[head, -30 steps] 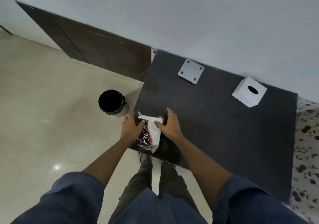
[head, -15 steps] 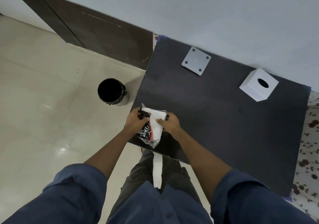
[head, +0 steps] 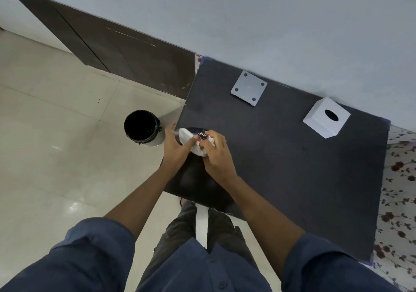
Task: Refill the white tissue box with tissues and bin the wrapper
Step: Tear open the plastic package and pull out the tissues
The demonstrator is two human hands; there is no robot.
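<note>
Since before, the tissue pack (head: 195, 142) is turned and gripped by both hands, left (head: 176, 148) and right (head: 217, 154); the wrapper should be torn slowly.

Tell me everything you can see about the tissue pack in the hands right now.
The tissue pack is a small, soft bundle of white tissues in a crinkly, glossy plastic wrapper, dark with white script lettering and a bit of red. It looks crumpled and partly open, with white tissue bulging out toward the left. It is held over the near left corner of the black table, gripped on both sides by the left hand and the right hand. Whether it rests on the table cannot be told.
</note>
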